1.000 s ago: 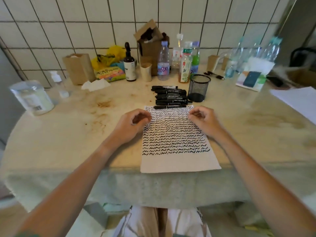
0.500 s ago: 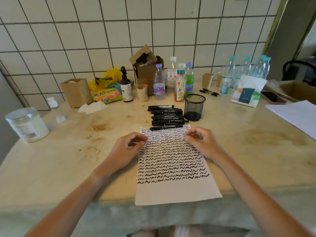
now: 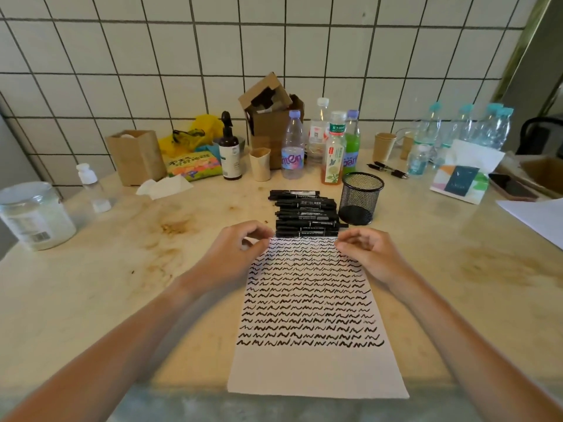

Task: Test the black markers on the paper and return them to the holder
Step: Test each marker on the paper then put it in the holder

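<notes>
My left hand (image 3: pixel 234 254) and right hand (image 3: pixel 370 254) sit at the two far corners of the paper (image 3: pixel 310 367), fingers loosely curled. The fingertips look to be touching or lightly pinching the sheet's top edge, but I cannot tell for certain whether either hand really has hold of it; neither has a marker. The paper runs lengthwise away from me, its near edge hanging just over the near edge of the table (image 3: pixel 91 284), and rows of black squiggles cover most of it, with only a blank strip at the near end. What matters for my next reach is the stack of black markers (image 3: pixel 306 213), which lies straight ahead, just beyond the far edge of the sheet and between my two hands, the nearest one touching or almost touching that edge. Every marker lies crosswise, long axis left to right, parallel to the paper's far edge, so one has to be taken from above across its barrel rather than end-on. The mesh holder (image 3: pixel 361 197) stands upright just beside the right ends of the markers, toward the far side of the table, and as far as I can see through the mesh it holds nothing. I judge both hands about equally near the stack, but my right is clearly nearer the holder, so it suits the drop-off, while my left could steady the paper.
</notes>
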